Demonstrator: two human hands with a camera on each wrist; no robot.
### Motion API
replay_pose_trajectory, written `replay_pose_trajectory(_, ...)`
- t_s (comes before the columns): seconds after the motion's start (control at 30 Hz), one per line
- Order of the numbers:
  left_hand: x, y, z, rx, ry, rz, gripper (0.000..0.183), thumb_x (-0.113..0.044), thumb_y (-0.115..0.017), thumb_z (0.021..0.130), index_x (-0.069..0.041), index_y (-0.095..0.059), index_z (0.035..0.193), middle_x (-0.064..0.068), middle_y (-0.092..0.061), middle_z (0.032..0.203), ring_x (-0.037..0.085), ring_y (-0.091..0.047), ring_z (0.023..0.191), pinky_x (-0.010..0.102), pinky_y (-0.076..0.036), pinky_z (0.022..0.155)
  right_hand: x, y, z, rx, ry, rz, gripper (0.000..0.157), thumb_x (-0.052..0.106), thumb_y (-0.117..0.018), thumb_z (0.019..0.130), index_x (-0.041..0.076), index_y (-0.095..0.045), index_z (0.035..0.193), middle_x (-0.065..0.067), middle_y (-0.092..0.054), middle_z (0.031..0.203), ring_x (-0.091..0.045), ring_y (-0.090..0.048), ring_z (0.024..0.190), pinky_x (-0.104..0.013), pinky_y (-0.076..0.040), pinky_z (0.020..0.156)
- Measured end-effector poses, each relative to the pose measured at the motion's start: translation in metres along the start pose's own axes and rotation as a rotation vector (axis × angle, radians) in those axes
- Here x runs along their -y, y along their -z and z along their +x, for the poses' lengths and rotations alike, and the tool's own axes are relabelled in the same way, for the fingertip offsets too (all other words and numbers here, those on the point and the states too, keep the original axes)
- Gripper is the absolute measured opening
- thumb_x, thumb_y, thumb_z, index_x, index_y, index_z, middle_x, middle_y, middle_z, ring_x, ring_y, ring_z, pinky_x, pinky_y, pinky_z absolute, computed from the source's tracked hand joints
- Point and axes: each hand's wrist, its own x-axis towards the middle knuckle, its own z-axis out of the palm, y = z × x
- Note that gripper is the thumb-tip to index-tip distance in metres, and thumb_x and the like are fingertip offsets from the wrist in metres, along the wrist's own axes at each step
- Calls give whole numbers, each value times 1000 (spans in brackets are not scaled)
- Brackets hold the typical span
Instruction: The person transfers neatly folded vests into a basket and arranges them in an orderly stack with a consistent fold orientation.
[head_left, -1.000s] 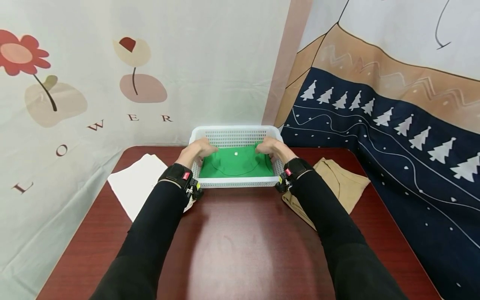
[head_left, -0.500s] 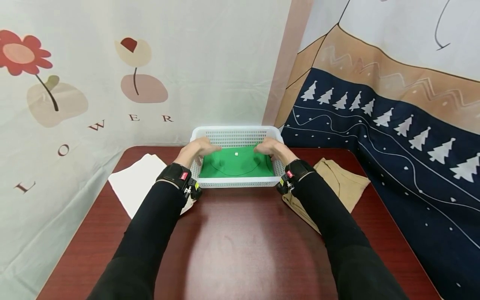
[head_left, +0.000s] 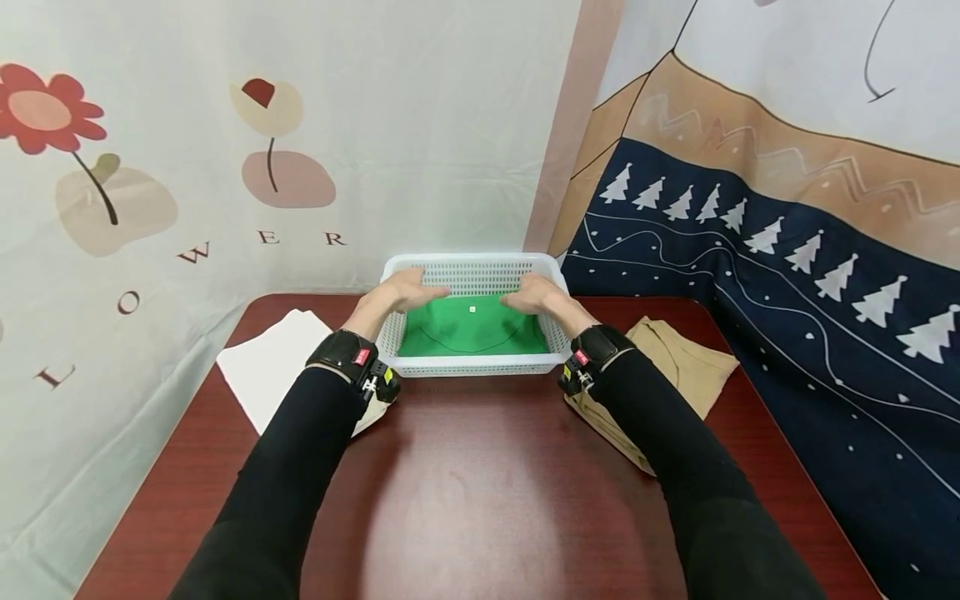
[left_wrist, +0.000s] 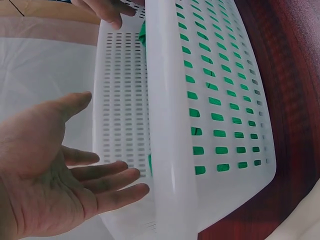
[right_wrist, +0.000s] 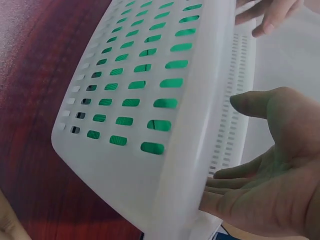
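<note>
A white perforated plastic basket [head_left: 480,365] stands at the back of the table. Inside it, spread flat, lies a green piece of clothing [head_left: 480,329] with a dark curved line and a small white mark. My left hand [head_left: 401,292] is over the basket's left side, thumb pointing inward. Opposite it, my right hand [head_left: 536,296] is over the right side. In the left wrist view the left hand [left_wrist: 55,175] has extended, spread fingers and holds nothing. The right hand [right_wrist: 280,170] has an extended thumb and nothing in its grip; its fingertips are partly hidden by the rim.
White folded cloth [head_left: 273,358] lies on the red-brown table [head_left: 465,483] at the left. A khaki folded garment [head_left: 682,367] lies at the right, partly under the right forearm. Printed fabric hangings [head_left: 435,125] rise behind and beside the table.
Both hands have risen slightly away from the green clothing, and their thumbs reach further inward. The basket and the green clothing stay in place.
</note>
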Motion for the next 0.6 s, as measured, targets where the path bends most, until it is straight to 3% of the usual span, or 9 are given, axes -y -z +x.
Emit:
replay_pose_trajectory(0.1, 1, -1, 1, -32, -38, 37, 74, -50, -54, 116, -2, -41, 172, 27, -46, 176, 48, -44, 164, 62, -37, 138, -4, -3, 6, -25, 9, -33, 67, 62, -70, 103, 2, -68, 134, -19, -66, 137, -32, -68, 114, -45, -62, 93)
replay_pose_trajectory(0.23, 2, -4, 3, -94, -65, 94, 82, -51, -55, 115, 5, -36, 172, 31, -44, 175, 51, -44, 163, 62, -37, 137, -3, -3, 0, -72, 29, -60, 83, 65, -69, 103, -4, -60, 149, -25, -65, 151, -35, -69, 125, -48, -63, 102)
replay_pose_trajectory(0.4, 3, -8, 2, -178, -99, 174, 86, -53, -54, 114, 5, -32, 174, 32, -44, 175, 51, -44, 163, 61, -37, 138, 15, 7, -48, -113, 101, -54, 98, 58, -63, 109, -10, -31, 171, -34, -46, 171, -46, -55, 155, -57, -52, 127)
replay_pose_trajectory(0.47, 3, -9, 1, -199, -112, 203, 87, -55, -53, 114, 4, -32, 174, 31, -44, 176, 50, -44, 164, 61, -37, 138, 19, 10, -65, -135, 142, -61, 97, 56, -61, 111, -11, -27, 173, -35, -42, 174, -47, -48, 161, -56, -46, 133)
replay_pose_trajectory(0.6, 2, -11, -3, -226, -136, 236, 85, -58, -53, 113, 0, -35, 174, 27, -45, 177, 48, -43, 166, 63, -37, 138, 17, 9, -71, -184, 213, -105, 96, 57, -60, 111, -7, -26, 175, -34, -37, 178, -47, -42, 165, -58, -40, 137)
